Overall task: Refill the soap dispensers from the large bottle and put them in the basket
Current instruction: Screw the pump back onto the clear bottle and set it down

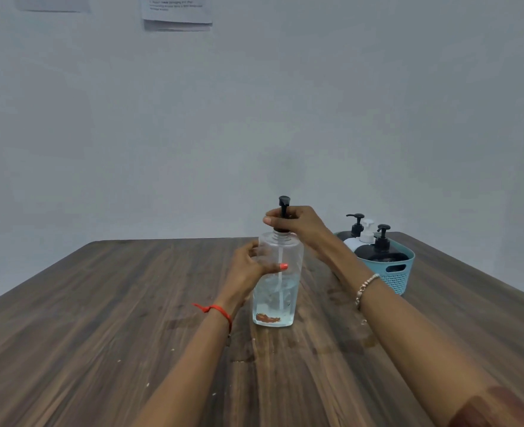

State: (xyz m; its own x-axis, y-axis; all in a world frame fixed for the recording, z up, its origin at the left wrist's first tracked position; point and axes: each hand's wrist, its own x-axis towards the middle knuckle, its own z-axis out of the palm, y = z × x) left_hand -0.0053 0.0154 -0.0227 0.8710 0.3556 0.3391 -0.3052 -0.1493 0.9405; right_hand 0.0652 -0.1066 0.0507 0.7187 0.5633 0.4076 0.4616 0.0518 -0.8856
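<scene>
A clear plastic bottle stands upright in the middle of the wooden table, roughly half full of clear liquid. My left hand wraps around its left side at mid-height. My right hand is closed around the collar of its black pump head, which sits on the bottle's neck. At the far right a light blue basket holds two black dispensers with black pumps and one white dispenser.
Wet patches and small crumbs mark the tabletop around the bottle. A plain pale wall rises behind the table, with papers pinned high up. The basket stands near the table's right edge.
</scene>
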